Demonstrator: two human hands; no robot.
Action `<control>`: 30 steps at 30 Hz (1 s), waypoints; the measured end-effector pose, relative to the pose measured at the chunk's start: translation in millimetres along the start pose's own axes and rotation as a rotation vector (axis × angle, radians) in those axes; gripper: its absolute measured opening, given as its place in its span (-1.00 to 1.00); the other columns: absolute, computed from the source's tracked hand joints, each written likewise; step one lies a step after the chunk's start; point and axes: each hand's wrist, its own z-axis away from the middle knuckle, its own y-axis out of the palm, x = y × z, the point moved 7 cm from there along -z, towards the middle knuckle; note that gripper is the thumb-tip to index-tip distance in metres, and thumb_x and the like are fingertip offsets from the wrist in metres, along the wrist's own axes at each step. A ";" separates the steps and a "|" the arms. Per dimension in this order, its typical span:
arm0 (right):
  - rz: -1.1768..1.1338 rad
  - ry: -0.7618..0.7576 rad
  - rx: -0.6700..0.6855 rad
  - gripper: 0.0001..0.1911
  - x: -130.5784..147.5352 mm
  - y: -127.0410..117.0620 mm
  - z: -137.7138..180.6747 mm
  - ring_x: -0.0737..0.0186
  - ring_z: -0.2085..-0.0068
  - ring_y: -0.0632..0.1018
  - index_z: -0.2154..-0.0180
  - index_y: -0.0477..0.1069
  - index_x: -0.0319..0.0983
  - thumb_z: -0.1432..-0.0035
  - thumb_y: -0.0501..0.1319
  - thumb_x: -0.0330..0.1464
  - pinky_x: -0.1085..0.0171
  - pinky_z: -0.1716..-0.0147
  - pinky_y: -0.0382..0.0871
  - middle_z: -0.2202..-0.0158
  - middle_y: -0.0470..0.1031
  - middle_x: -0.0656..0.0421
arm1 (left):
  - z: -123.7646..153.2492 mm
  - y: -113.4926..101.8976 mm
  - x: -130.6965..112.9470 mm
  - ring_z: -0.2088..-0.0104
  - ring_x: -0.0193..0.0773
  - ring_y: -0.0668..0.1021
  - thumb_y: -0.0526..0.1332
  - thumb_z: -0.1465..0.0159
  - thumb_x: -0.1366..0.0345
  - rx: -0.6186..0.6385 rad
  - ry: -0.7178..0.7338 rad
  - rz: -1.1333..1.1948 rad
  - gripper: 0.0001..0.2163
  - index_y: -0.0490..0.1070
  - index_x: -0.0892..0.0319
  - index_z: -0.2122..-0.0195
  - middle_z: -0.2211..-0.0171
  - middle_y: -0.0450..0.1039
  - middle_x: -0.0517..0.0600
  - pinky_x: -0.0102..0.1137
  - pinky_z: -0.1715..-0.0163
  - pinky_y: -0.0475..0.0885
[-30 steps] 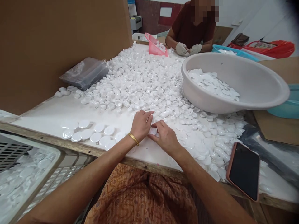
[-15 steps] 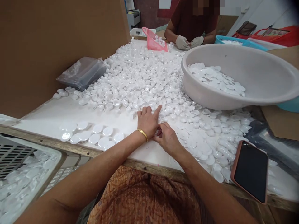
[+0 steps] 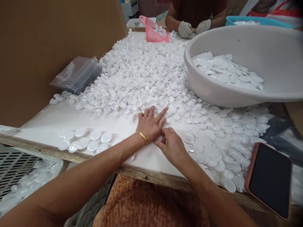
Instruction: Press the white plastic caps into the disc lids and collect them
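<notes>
My left hand, with a gold bangle at the wrist, lies palm down over the white tabletop. Its fingers are stretched out and spread, reaching to the near edge of a heap of small white plastic cup-like pieces. Whatever is under the palm stays hidden. Close against its thumb side, my right hand has thumb and fingers curled in a pinch; what they hold, if anything, is out of sight. Flat white discs lie right of my right hand. Several round white caps sit in rows left of my left forearm.
A big grey-white basin with white discs stands at right. A phone overhangs the front edge. Beyond are a pink scoop and a co-worker's gloved hands. A bagged packet and cardboard are left; a crate stands below.
The camera view has shifted, so the basin and phone appear larger and farther right. My left hand's fingers are spread wider. My right hand stays close beside it, still pinched.
</notes>
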 end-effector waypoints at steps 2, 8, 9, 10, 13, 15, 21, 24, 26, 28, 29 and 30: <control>0.050 0.011 0.010 -0.78 0.1 3.4 -0.1 0.32 0.44 0.41 0.32 0.30 -0.26 0.06 0.28 -0.45 0.27 0.37 0.33 0.31 0.34 0.16 | -1.7 2.7 0.5 -0.05 -0.01 0.19 -0.18 -0.31 0.05 0.026 0.012 0.015 -0.57 -0.11 -0.29 -0.22 -0.17 0.04 0.03 -0.09 0.07 0.10; 0.177 0.041 0.058 -0.75 2.6 7.9 -6.5 0.16 0.33 0.46 0.29 0.31 -0.30 0.06 0.30 -0.42 0.24 0.37 0.33 0.29 0.37 0.07 | -4.1 3.3 0.1 -0.01 -0.01 0.23 -0.17 -0.31 0.05 0.019 0.049 0.033 -0.58 -0.07 -0.29 -0.21 -0.17 0.04 0.04 -0.10 0.09 0.11; 0.183 0.038 0.067 -0.74 2.9 8.0 -8.3 0.15 0.32 0.47 0.29 0.32 -0.30 0.07 0.31 -0.42 0.25 0.36 0.32 0.29 0.37 0.07 | -3.9 2.6 0.1 0.00 -0.02 0.23 -0.17 -0.31 0.05 0.012 0.046 0.021 -0.58 -0.08 -0.29 -0.21 -0.17 0.05 0.04 -0.10 0.09 0.12; 0.186 0.034 0.074 -0.73 3.0 7.8 -10.0 0.14 0.31 0.47 0.29 0.32 -0.30 0.07 0.31 -0.42 0.26 0.36 0.32 0.29 0.38 0.07 | -3.7 1.6 -0.2 0.00 -0.02 0.23 -0.16 -0.31 0.04 0.003 0.042 0.013 -0.57 -0.09 -0.29 -0.21 -0.17 0.05 0.05 -0.10 0.08 0.12; 0.186 0.026 0.084 -0.76 2.7 5.0 -12.4 0.16 0.30 0.48 0.29 0.33 -0.28 0.07 0.30 -0.43 0.28 0.36 0.30 0.28 0.40 0.08 | -1.9 -3.6 -2.4 -0.04 -0.03 0.22 -0.14 -0.30 0.04 -0.048 0.021 0.004 -0.57 -0.10 -0.30 -0.21 -0.17 0.06 0.03 -0.07 0.03 0.09; 0.178 0.031 0.107 -0.79 1.7 1.9 -8.5 0.16 0.31 0.48 0.31 0.35 -0.29 0.05 0.29 -0.41 0.28 0.37 0.29 0.30 0.42 0.08 | 3.2 -7.9 -7.0 -0.08 -0.01 0.19 -0.12 -0.29 0.02 -0.078 0.033 -0.005 -0.56 -0.10 -0.32 -0.21 -0.19 0.05 0.01 -0.05 -0.01 0.04; 0.108 -0.012 0.293 -0.85 -3.7 -7.3 36.8 0.23 0.32 0.49 0.32 0.40 -0.22 0.01 0.28 -0.37 0.31 0.36 0.28 0.34 0.46 0.18 | 51.0 -16.3 -23.7 -0.15 0.02 0.14 -0.06 -0.23 -0.09 -0.067 0.245 -0.021 -0.48 -0.08 -0.26 -0.22 -0.21 0.05 0.01 0.01 -0.13 -0.14; 0.172 -0.028 0.200 -0.87 -14.3 -25.1 52.5 0.29 0.39 0.47 0.29 0.40 -0.19 -0.06 0.23 -0.33 0.31 0.40 0.28 0.34 0.43 0.20 | 69.0 -18.2 -8.5 -0.13 0.03 0.17 -0.09 -0.24 -0.10 0.015 0.221 0.092 -0.50 -0.05 -0.26 -0.21 -0.18 0.07 0.03 0.04 -0.11 -0.08; 0.246 -0.016 0.077 -0.85 -23.9 -41.2 54.9 0.32 0.45 0.44 0.26 0.39 -0.20 -0.10 0.19 -0.31 0.30 0.42 0.29 0.31 0.40 0.20 | 69.1 -24.8 13.0 -0.08 -0.03 0.23 -0.21 -0.29 -0.04 0.040 0.105 0.255 -0.54 -0.06 -0.23 -0.22 -0.12 0.13 0.04 -0.01 -0.05 0.08; 0.327 -0.008 -0.031 -0.80 -31.7 -55.0 53.9 0.30 0.42 0.46 0.19 0.38 -0.20 -0.11 0.17 -0.31 0.28 0.40 0.31 0.25 0.39 0.17 | 64.2 -37.2 38.2 -0.01 -0.13 0.29 -0.33 -0.33 0.06 0.011 -0.036 0.433 -0.54 -0.05 -0.11 -0.24 -0.02 0.24 0.05 -0.12 0.02 0.20; 0.365 -0.017 -0.062 -0.77 -33.9 -59.2 52.8 0.27 0.37 0.47 0.15 0.37 -0.20 -0.12 0.17 -0.32 0.27 0.38 0.32 0.20 0.38 0.16 | 62.1 -43.1 49.4 0.04 -0.17 0.32 -0.32 -0.34 0.09 0.009 -0.091 0.492 -0.54 0.01 -0.04 -0.23 0.04 0.29 0.04 -0.18 0.05 0.24; 0.400 -0.032 -0.078 -0.73 -35.0 -61.3 51.6 0.24 0.32 0.48 0.10 0.35 -0.20 -0.12 0.18 -0.32 0.26 0.35 0.33 0.16 0.37 0.14 | 60.9 -47.3 58.0 0.09 -0.19 0.35 -0.26 -0.34 0.11 0.040 -0.124 0.517 -0.55 0.11 0.03 -0.19 0.10 0.34 0.04 -0.24 0.10 0.27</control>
